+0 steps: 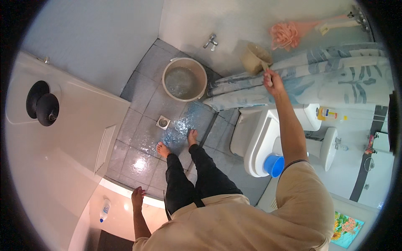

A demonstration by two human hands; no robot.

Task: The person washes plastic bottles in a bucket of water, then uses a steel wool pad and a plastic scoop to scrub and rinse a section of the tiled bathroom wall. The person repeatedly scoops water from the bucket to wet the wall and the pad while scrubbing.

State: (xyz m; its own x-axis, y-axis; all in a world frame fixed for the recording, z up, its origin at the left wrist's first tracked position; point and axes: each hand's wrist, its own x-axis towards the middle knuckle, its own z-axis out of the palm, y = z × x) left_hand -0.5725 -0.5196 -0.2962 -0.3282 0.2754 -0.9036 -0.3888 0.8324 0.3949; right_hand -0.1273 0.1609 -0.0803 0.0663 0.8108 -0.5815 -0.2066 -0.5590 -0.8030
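Right hand (pixel 272 78), upper right of centre, was closed around the handle of a beige dipper (pixel 255 57). The bowl sat above and left of the fingers, raised against the wall beside the curtain (pixel 318 79), probably held level to keep its contents in. The bucket (pixel 184 79), holding water, stood on the wet floor (pixel 142 138) at upper centre, below the tap (pixel 210 42), well apart from the dipper. Left hand (pixel 137 197), lower left, rested fingers spread on a pale ledge (pixel 125 192), apparently for balance, gripping nothing.
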